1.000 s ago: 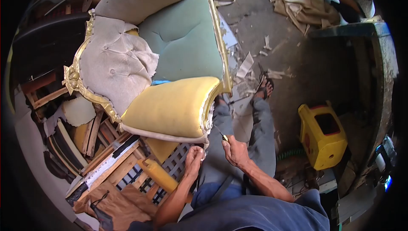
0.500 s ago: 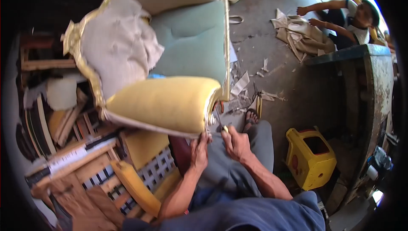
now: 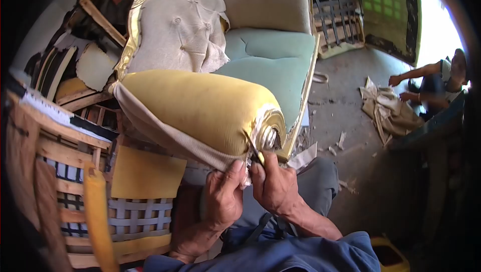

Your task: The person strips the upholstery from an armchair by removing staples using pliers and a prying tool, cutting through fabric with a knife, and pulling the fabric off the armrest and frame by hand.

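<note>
A sofa arm padded in yellow foam lies before me, its carved scroll front painted gold and white. My left hand is closed on the lower edge of the loose beige fabric at the arm's front corner. Close beside it, my right hand grips a thin dark-bladed tool with a yellow handle. The blade points up and left against the foam at the scroll's edge. Whether its tip is under the material, I cannot tell.
Behind the arm are the sofa's teal seat and tufted beige backrest. A wooden frame with webbing stands at left. Fabric scraps litter the floor. At far right, another person's hand is near a heap of beige cloth.
My view has shifted, bringing the sofa arm closer. My right hand has moved nearer my left, and the tool's blade now lies against the foam at the scroll's edge.
</note>
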Tool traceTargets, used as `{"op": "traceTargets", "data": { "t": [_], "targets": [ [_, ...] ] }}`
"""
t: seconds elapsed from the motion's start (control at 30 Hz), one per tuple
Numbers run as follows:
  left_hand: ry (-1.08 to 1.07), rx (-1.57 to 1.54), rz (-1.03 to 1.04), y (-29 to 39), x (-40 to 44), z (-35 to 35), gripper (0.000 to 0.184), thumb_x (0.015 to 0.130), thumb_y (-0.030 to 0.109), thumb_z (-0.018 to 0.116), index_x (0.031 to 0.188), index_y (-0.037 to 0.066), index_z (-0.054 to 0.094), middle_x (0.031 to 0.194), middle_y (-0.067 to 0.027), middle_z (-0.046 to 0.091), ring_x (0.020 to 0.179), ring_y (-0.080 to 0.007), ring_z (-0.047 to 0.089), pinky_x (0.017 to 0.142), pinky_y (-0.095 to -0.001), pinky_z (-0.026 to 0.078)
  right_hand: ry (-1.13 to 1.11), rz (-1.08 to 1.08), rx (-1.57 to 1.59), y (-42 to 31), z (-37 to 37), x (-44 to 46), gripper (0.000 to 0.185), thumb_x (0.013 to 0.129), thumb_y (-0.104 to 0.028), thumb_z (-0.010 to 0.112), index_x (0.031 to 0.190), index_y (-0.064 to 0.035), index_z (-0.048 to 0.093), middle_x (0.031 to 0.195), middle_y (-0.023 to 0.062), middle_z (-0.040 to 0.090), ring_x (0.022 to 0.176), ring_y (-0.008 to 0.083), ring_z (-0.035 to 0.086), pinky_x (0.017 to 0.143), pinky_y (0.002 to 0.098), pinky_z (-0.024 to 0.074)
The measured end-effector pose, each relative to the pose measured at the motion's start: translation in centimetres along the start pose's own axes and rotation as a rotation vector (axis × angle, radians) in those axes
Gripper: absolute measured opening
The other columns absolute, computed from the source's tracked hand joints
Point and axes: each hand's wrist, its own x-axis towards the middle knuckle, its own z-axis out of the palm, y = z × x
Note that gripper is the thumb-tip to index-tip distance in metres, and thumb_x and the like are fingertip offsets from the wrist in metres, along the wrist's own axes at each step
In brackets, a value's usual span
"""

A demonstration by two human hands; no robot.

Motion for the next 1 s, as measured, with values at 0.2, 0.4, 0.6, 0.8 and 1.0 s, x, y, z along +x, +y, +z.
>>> {"op": "traceTargets", "data": {
  "t": [0.2,0.4,0.6,0.8,1.0],
  "targets": [
    [-0.036,-0.197,0.081,-3.5,0.5,-1.7,0.026,0.102,0.017,0.054,0.083,0.003,0.065,0.077,-0.0014,0.060,0.073,-0.0089,0.051,0.068,-0.0268,0.039,0.152,-0.120,-0.048,1.7,2.9,0.0,0.016,0.097,-0.013,0.061,0.098,-0.0026,0.049,0.061,0.0189,0.060,0.051,0.0378,0.062,0.046,0.0460,0.0474],
    [-0.154,-0.019,0.240,-4.8,2.2,-2.9,0.030,0.103,0.021,0.055,0.082,0.002,0.065,0.072,0.0045,0.056,0.068,-0.0043,0.047,0.060,-0.0265,0.039,0.168,-0.127,0.008,2.8,3.5,-0.3,0.017,0.096,-0.012,0.060,0.106,-0.0018,0.052,0.066,0.0215,0.063,0.057,0.0410,0.065,0.052,0.0485,0.0503],
    [-0.337,-0.121,0.294,-5.4,3.1,-4.2,0.016,0.102,0.014,0.057,0.100,0.001,0.065,0.084,0.0024,0.059,0.077,-0.0054,0.050,0.067,-0.0260,0.043,0.196,-0.162,-0.212,3.3,3.3,0.1,0.018,0.093,-0.011,0.064,0.105,-0.0021,0.054,0.064,0.0171,0.063,0.055,0.0359,0.066,0.049,0.0448,0.0526],
    [-0.429,0.138,0.455,-9.7,3.5,-7.9,0.027,0.099,0.014,0.061,0.120,-0.001,0.065,0.129,-0.0158,0.064,0.118,-0.0246,0.061,0.099,-0.0405,0.049,0.275,-0.328,-0.326,10.0,4.4,-1.1,0.024,0.089,-0.008,0.067,0.109,-0.0006,0.057,0.069,0.0165,0.065,0.055,0.0346,0.067,0.049,0.0436,0.0535],
    [-0.318,0.044,0.230,-10.8,1.6,-7.6,0.029,0.100,0.018,0.059,0.121,-0.001,0.064,0.098,-0.0032,0.064,0.088,-0.0134,0.058,0.080,-0.0319,0.048,0.349,-0.507,-0.298,9.7,4.1,-0.7,0.031,0.084,-0.002,0.066,0.114,-0.0016,0.058,0.079,0.0154,0.065,0.062,0.0319,0.067,0.054,0.0414,0.0539]
  ]
}}
